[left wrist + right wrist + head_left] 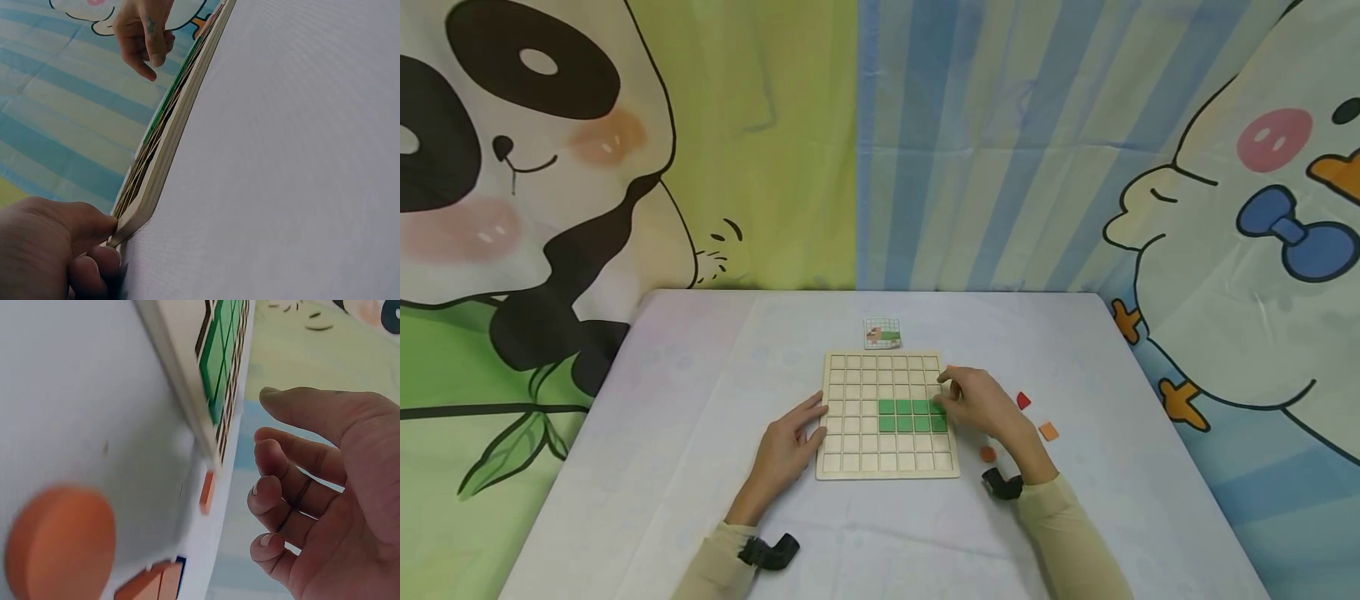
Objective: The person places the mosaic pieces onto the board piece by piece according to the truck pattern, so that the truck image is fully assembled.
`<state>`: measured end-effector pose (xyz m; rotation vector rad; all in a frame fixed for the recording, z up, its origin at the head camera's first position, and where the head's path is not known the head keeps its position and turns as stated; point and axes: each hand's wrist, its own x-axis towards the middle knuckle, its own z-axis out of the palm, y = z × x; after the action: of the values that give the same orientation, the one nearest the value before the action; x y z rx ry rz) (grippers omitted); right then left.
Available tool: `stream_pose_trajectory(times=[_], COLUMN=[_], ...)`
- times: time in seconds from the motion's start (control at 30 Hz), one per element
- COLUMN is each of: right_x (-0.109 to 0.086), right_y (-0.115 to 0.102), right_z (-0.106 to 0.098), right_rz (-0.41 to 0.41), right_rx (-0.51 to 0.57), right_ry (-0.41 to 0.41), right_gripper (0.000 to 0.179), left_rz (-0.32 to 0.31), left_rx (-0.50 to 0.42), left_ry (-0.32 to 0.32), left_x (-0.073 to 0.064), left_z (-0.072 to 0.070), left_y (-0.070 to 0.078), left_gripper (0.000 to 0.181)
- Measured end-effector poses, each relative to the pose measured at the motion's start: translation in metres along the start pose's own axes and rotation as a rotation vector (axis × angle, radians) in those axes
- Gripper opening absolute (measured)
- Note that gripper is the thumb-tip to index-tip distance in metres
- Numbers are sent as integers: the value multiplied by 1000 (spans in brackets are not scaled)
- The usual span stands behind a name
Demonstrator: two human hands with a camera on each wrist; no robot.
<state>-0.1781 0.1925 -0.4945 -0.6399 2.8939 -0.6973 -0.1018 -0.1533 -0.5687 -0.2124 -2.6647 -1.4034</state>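
Observation:
A pale gridded wooden board (850, 467) lies flat on the table, with green squares (904, 415) in two rows at its right side. My left hand (786, 446) rests thumb and fingertips against the board's left edge; in the left wrist view this hand (44, 244) touches it near a corner. My right hand (981, 404) hovers at the board's right edge, over the end of the green rows. The right wrist view shows that hand (337, 469) with nothing between its thumb and loosely bent fingers. A small picture card (882, 333) lies beyond the board's far edge.
Loose pieces lie right of the board: a red one (1023, 401), an orange square (1049, 431) and an orange round piece (988, 454). Another small orange piece (207, 492) sits near the board's corner. A white cloth covers the table (700, 400); printed curtains (985, 150) hang behind.

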Motion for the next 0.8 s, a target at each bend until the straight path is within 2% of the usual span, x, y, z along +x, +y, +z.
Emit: stream_pose_trajectory(times=[0.27, 0.5, 0.8], right_x=[4, 7, 10], right_y=[19, 27, 38], right_z=[-5, -8, -9], right_rz=[95, 146, 162], right_rx=[-7, -21, -10], right_ry=[-20, -34, -16], right_gripper=[33, 39, 35], left_rz=[-1, 6, 3], left_rx=[5, 2, 2], left_ry=[-3, 0, -2], left_x=[0, 1, 1], left_z=[0, 0, 0], left_y=[-1, 0, 0], left_gripper=[39, 39, 38])
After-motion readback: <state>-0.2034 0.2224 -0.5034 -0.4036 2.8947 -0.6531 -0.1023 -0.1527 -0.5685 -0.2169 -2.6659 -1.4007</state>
